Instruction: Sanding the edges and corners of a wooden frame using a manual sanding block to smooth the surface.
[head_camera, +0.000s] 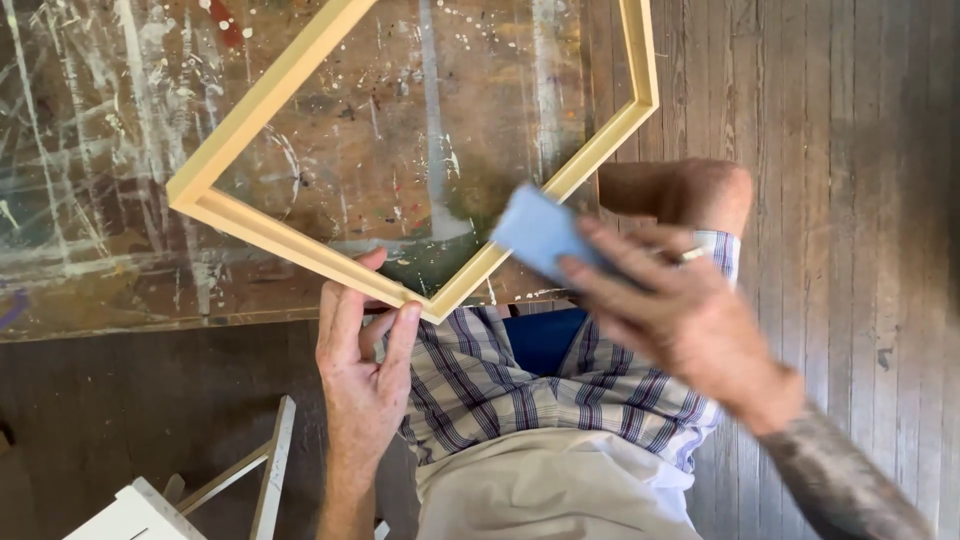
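Nearest the camera, the person's lap shows a plaid shirt (490, 375) over pale cloth, so the work sits close against the body. The left hand (362, 370) rises from below, and its fingers (403, 335) pinch the near corner of the frame (270, 232), seemingly to steady it at the counter (120, 150) edge. The right hand (680, 310) comes across from the right, blurred, its fingers closed around a blue block (540, 232) laid flat on the frame's right rail, a hold that suits rubbing along the wood. The frame lies flat on the paint-spattered counter, turned like a diamond with one corner toward the person. Beyond and to the right runs a worn plank floor (850, 150).
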